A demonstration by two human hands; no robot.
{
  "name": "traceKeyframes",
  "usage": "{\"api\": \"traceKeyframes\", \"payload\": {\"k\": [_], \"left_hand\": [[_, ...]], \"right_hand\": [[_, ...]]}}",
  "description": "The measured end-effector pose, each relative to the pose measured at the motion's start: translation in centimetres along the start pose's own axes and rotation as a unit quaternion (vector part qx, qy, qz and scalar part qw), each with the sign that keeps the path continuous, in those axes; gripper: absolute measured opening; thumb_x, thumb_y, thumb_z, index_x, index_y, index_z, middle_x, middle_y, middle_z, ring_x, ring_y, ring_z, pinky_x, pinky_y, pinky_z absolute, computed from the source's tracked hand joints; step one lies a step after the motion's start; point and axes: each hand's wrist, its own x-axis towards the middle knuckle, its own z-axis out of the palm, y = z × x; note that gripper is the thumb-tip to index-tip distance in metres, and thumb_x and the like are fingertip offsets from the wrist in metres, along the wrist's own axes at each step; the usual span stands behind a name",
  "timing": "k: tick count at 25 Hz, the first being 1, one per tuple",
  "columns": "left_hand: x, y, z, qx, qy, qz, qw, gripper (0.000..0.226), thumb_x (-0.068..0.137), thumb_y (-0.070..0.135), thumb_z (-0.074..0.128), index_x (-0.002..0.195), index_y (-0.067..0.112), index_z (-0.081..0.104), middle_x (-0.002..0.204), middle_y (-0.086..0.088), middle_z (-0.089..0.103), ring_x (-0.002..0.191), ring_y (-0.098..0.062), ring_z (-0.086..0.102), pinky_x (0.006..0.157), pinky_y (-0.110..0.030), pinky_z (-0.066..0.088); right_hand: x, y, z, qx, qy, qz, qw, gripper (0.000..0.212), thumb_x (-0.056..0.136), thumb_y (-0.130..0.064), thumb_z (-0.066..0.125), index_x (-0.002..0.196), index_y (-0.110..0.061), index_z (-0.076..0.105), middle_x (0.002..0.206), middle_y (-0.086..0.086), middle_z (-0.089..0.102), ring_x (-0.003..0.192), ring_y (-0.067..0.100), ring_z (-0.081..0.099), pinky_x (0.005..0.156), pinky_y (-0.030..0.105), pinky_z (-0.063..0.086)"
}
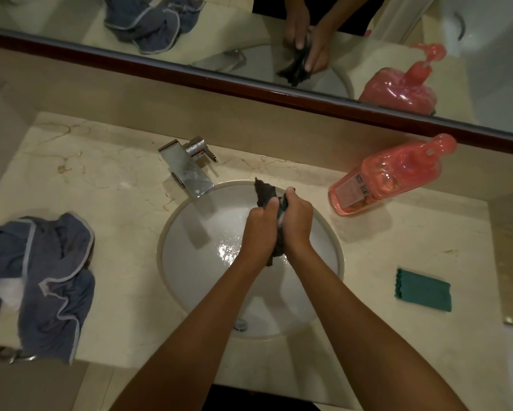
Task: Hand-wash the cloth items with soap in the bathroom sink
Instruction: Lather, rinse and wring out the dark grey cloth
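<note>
Hands (279,223) gripping dark cloth (265,192) over sink (172,256).

I'm looking into a home bathroom: a round sink (172,232), chrome faucet (187,167), marble counter (101,179) and wall mirror (249,31).

no text can be read; the pink soap bottle (389,179), at two o'clock from the sink (172,232), carries a label too blurred to make out.

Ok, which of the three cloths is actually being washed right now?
The dark cloth, gripped between both hands over the sink. The grey-blue cloth and folded green cloth lie untouched on the counter.
</note>
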Motion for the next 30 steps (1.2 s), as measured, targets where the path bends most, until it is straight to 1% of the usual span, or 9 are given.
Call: {"api": "traceKeyframes", "payload": {"k": [5, 10, 13, 16, 19, 21, 24, 27, 30], "left_hand": [[1.7, -0.2, -1.8, -0.053, 0.075, -0.007, 0.996, 0.038, 0.103, 0.028, 0.045, 0.069, 0.012, 0.048, 0.059, -0.005, 0.045, 0.049, -0.014, 0.043, 0.051, -0.027, 0.037], [-0.2, -0.7, -0.6, -0.018, 0.026, -0.02, 0.999, 0.038, 0.103, 0.03, 0.047, 0.073, 0.012, 0.062, 0.056, 0.004, 0.058, 0.046, -0.004, 0.054, 0.047, -0.02, 0.043], [0.5, -0.6, -1.1, -0.025, 0.057, 0.008, 0.998, 0.043, 0.103, 0.028, 0.046, 0.063, 0.013, 0.051, 0.052, 0.002, 0.049, 0.044, -0.01, 0.045, 0.046, -0.023, 0.038], [1.7, -0.9, -2.2, -0.057, 0.084, -0.014, 0.995, 0.043, 0.103, 0.025, 0.045, 0.061, 0.013, 0.043, 0.054, -0.003, 0.042, 0.047, -0.014, 0.04, 0.051, -0.029, 0.035], [0.5, -1.8, -1.4, -0.033, 0.048, -0.032, 0.998, 0.039, 0.104, 0.031, 0.046, 0.074, 0.01, 0.059, 0.057, -0.001, 0.055, 0.05, -0.012, 0.053, 0.052, -0.026, 0.043], [-0.4, -2.1, -0.6, -0.002, 0.031, -0.035, 0.999, 0.038, 0.104, 0.035, 0.045, 0.081, 0.011, 0.065, 0.058, 0.002, 0.058, 0.047, -0.007, 0.053, 0.051, -0.024, 0.043], [0.2, -2.0, -1.0, -0.015, 0.054, -0.01, 0.998, 0.042, 0.104, 0.03, 0.045, 0.071, 0.009, 0.061, 0.057, -0.002, 0.057, 0.048, -0.011, 0.051, 0.049, -0.025, 0.042], [1.4, -1.6, -2.1, -0.05, 0.066, -0.01, 0.997, 0.048, 0.103, 0.022, 0.044, 0.056, 0.014, 0.042, 0.048, 0.002, 0.045, 0.045, -0.013, 0.041, 0.051, -0.029, 0.035], [0.3, -1.6, -1.3, -0.037, 0.039, -0.016, 0.998, 0.042, 0.104, 0.025, 0.046, 0.065, 0.014, 0.053, 0.051, 0.005, 0.052, 0.043, -0.007, 0.048, 0.046, -0.023, 0.04]], "right_hand": [[-4.2, 1.8, 0.4, -0.011, -0.058, 0.012, 0.998, 0.05, 0.106, -0.024, 0.045, 0.057, -0.018, 0.055, 0.047, -0.009, 0.05, 0.045, 0.004, 0.047, 0.049, 0.021, 0.039], [-1.2, 0.3, 0.6, 0.028, 0.002, 0.018, 0.999, 0.05, 0.102, -0.016, 0.047, 0.053, -0.017, 0.046, 0.044, -0.009, 0.041, 0.04, 0.002, 0.037, 0.051, 0.025, 0.034], [-2.3, 1.2, 0.7, 0.021, -0.021, 0.026, 0.999, 0.048, 0.103, -0.02, 0.047, 0.055, -0.016, 0.048, 0.047, -0.004, 0.043, 0.045, 0.009, 0.04, 0.051, 0.029, 0.036], [-4.7, 2.5, 1.3, -0.001, -0.05, 0.033, 0.998, 0.051, 0.103, -0.023, 0.047, 0.053, -0.016, 0.049, 0.045, -0.005, 0.044, 0.047, 0.011, 0.042, 0.053, 0.03, 0.036], [-2.9, 1.8, 1.3, -0.004, 0.0, 0.03, 1.0, 0.049, 0.101, -0.019, 0.047, 0.051, -0.017, 0.046, 0.043, -0.009, 0.041, 0.043, 0.006, 0.036, 0.051, 0.03, 0.033], [-1.4, 1.4, 0.7, 0.018, 0.011, 0.032, 0.999, 0.049, 0.101, -0.015, 0.047, 0.052, -0.017, 0.043, 0.045, -0.007, 0.039, 0.043, 0.005, 0.032, 0.051, 0.029, 0.03], [-2.7, 2.6, 0.7, 0.01, -0.016, 0.03, 0.999, 0.047, 0.102, -0.02, 0.046, 0.055, -0.014, 0.05, 0.051, 0.0, 0.047, 0.049, 0.011, 0.043, 0.053, 0.032, 0.037], [-4.8, 3.9, 1.5, -0.01, -0.03, 0.036, 0.999, 0.05, 0.102, -0.025, 0.046, 0.054, -0.017, 0.055, 0.049, -0.003, 0.052, 0.053, 0.014, 0.051, 0.056, 0.034, 0.041], [-2.6, 2.6, 1.4, 0.016, 0.015, 0.036, 0.999, 0.047, 0.101, -0.02, 0.047, 0.054, -0.015, 0.05, 0.045, -0.006, 0.045, 0.045, 0.009, 0.04, 0.053, 0.033, 0.035]]}}
